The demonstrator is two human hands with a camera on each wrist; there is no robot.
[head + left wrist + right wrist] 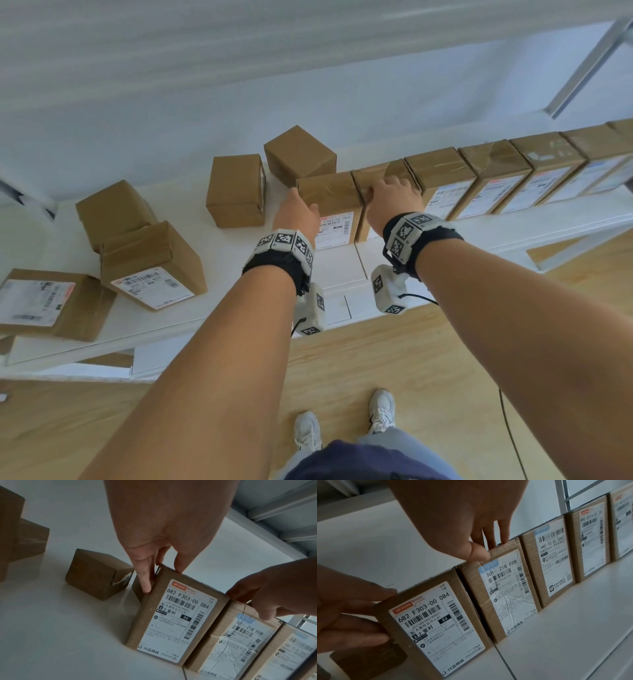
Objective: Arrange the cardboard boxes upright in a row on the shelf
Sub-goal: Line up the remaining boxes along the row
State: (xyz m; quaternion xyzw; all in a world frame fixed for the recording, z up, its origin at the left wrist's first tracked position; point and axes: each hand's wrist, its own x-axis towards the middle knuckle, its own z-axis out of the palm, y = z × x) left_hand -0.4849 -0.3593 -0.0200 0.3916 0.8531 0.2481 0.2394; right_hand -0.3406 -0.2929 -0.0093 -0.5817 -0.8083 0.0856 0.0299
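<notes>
L hand point(298, 213) fingers point(145, 584) are gripping end box point(173, 615), R hand point(390, 198) pinching its neighbour point(503, 595). Squaring the row; prob needs a loose box point(236, 190) next.

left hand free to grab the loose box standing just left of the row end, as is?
Probably yes. That loose box stands apart on the shelf, nothing between it and the left hand. But that hand currently holds the labelled end box, so it must let go first.
</notes>
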